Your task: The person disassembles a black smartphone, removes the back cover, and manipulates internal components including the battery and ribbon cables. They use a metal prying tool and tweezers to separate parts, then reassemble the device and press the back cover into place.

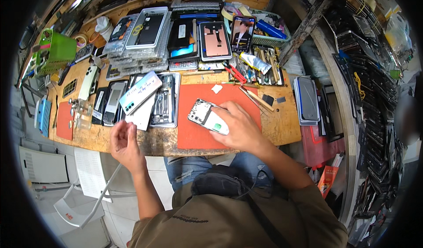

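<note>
While my right hand (238, 129) lay flat on one opened phone (207, 116), fingers pressed together over its lower end, that phone sat on the single orange mat (194, 135) near the bench's (282, 129) front edge. My left hand (125, 144) hovered past the front edge, fingers loosely curled, holding nothing. One white phone back (140, 92) rested on the trays toward the bench's left.
</note>
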Available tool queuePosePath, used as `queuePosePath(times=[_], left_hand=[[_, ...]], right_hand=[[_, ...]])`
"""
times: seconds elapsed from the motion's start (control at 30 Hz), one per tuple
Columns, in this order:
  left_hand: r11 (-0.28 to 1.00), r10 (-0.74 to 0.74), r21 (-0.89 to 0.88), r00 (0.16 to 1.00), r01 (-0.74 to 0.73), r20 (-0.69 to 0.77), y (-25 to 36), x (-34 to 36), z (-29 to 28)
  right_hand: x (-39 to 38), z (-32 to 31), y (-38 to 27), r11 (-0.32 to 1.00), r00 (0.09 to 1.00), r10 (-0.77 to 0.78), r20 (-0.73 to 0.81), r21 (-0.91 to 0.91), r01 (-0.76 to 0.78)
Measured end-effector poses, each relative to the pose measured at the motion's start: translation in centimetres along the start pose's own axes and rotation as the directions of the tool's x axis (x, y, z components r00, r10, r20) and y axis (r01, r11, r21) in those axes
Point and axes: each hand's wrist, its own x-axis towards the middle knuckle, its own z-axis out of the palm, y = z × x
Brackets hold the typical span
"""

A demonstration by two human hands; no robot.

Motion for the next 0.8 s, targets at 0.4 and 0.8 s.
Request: queuePosePath(times=[0.4, 0.8], left_hand=[[0.957, -0.02, 0.289, 0.998, 0.004, 0.053, 1.0, -6.2, -2.1], [0.899, -0.095, 0.437, 0.985, 0.023, 0.144, -0.7, 5.3, -1.4]], right_hand=[[-7.6, 0.6, 0.9, 0.965, 0.987, -0.064, -0.146, -0.261, 0.024], [-2.9, -1.3, -0.5, 0.993, 1.0, -0.022, -0.007, -0.117, 0.021]])
